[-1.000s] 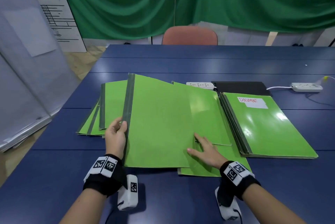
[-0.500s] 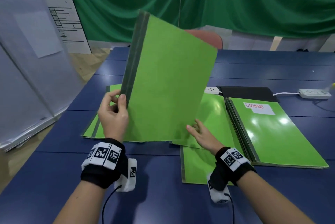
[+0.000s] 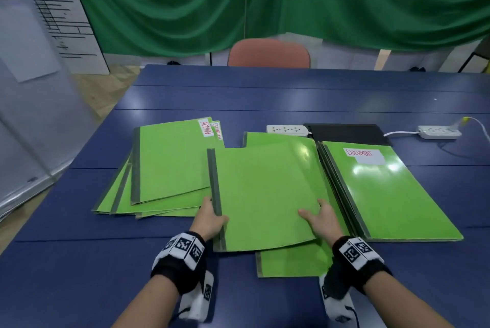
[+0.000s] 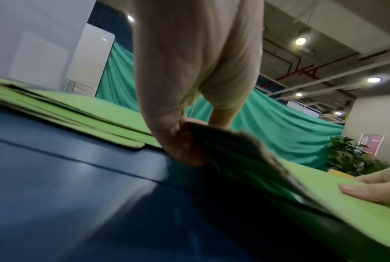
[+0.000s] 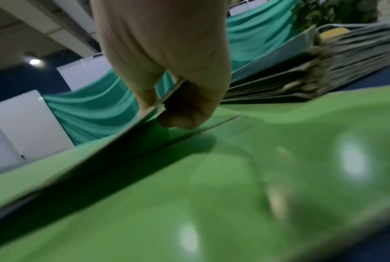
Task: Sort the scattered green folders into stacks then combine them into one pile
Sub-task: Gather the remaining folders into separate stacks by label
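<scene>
A green folder [image 3: 265,195] with a grey spine lies nearly flat over the middle folders [image 3: 291,261]. My left hand [image 3: 210,217] grips its spine edge, thumb on top and fingers under [image 4: 184,147]. My right hand [image 3: 319,217] pinches its right edge, thumb on top [image 5: 144,99], fingers beneath. A fanned stack [image 3: 169,165] labelled ADMIN lies to the left. A neat stack [image 3: 384,189] labelled DOCUMENT lies to the right.
The blue table [image 3: 265,94] stretches far back. Two white power strips [image 3: 287,130] [image 3: 438,131] and a black pad [image 3: 347,132] lie behind the folders. A red chair [image 3: 269,53] stands at the far edge, green curtain behind, a white board at left.
The folder was lifted from the left stack, stood upright half a second ago, and has come down flat over the middle folders. My right hand moved from resting on the folders to pinching its right edge.
</scene>
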`<state>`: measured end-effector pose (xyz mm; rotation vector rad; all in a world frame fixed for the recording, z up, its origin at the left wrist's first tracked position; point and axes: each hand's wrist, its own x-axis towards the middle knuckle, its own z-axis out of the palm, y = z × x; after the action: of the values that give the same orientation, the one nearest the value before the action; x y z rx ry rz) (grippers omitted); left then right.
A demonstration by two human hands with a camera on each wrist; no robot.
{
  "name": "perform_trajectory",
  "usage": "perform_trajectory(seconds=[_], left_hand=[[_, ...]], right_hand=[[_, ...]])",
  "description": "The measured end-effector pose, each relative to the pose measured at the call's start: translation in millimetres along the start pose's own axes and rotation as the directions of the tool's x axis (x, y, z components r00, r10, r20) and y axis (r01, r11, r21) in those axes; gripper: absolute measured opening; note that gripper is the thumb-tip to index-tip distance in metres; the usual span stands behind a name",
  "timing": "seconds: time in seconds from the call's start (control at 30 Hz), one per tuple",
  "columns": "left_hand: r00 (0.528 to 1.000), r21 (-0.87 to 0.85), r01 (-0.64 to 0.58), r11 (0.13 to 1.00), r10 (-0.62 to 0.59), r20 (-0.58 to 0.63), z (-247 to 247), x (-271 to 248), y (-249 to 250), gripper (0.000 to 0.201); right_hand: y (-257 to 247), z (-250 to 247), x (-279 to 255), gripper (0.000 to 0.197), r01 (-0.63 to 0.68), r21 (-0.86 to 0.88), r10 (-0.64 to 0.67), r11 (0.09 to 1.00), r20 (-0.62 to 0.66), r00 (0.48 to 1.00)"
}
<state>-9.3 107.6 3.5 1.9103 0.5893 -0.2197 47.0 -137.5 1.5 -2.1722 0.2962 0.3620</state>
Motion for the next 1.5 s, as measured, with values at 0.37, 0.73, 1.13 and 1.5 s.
perform_trajectory(seconds=[0.37,0.73,1.13,1.5], left_hand=[[0.997,0.077,-0.044,0.996,0.039,0.072,32.0,45.5,44.6,0.059],[0.953,0.145,0.058,0.988,-0.098,0.286,35.7,43.6,27.5,0.082],[0.986,-0.108,0.139,0.984,-0.127,0.108,71.8,19.7,15.2,0.049],[0.986,-0.281,-0.146,0.949,0.115,-0.122,31.5,-6.5,40.0,0.017]], right_hand=[[1.4,-21.0,31.2,0.078,-0.047,-0.414,0.039,0.909,-0.028,0.999],[10.2,-12.7,34.8,0.069,-0.019,-0.507,0.014,0.862,-0.013,1.0],[35.6,-18.5,14.3,0.076,0.007,-0.479,0.004,0.878,0.023,1.0],[22.0,-35.5,16.9,0.114,0.025,-0.023,-0.024,0.999,0.015,1.0]])
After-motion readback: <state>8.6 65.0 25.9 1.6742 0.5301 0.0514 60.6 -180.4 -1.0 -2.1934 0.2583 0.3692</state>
